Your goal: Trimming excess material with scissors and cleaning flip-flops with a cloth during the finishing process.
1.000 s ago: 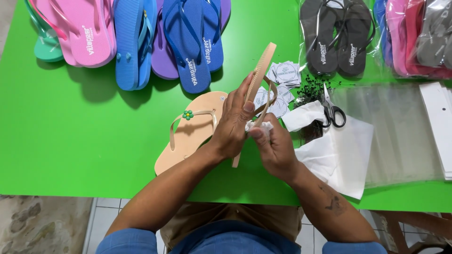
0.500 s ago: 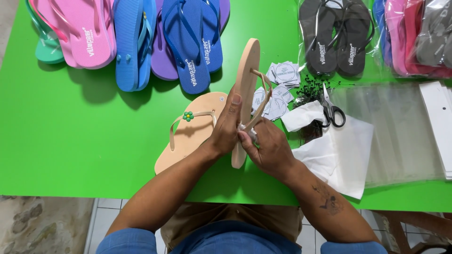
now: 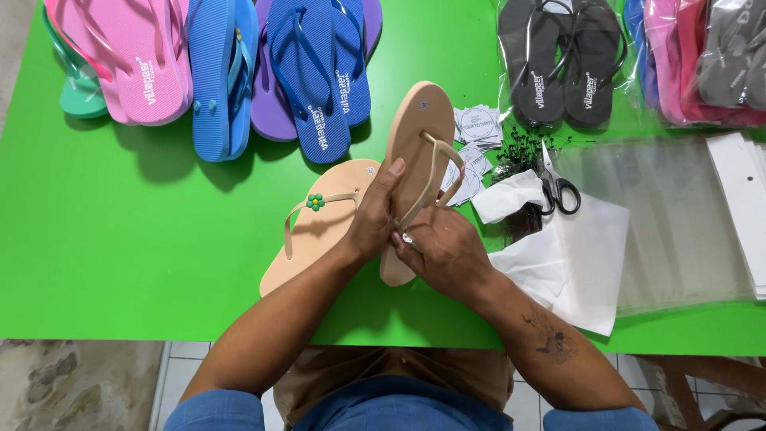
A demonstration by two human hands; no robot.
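A beige flip-flop point(image 3: 415, 136) is held tilted on its side above the green table point(image 3: 144, 231). My left hand point(image 3: 373, 214) grips its edge, thumb along the sole. My right hand point(image 3: 443, 251) pinches at the lower end of its beige strap, where something small and pale shows between the fingers. The matching beige flip-flop point(image 3: 319, 231) lies flat to the left, under my left wrist, with a small green flower ornament point(image 3: 315, 201) on its strap.
Pink, blue and purple flip-flops point(image 3: 239, 64) lie along the far left. Bagged dark and pink pairs point(image 3: 558, 64) sit far right. Round paper tags point(image 3: 477, 128), small black fasteners, scissors point(image 3: 557, 185), white paper point(image 3: 574, 255) and clear plastic bags point(image 3: 678, 215) lie to the right.
The held flip-flop has turned so its strap side faces more toward the camera. Both hands have shifted slightly lower along it.
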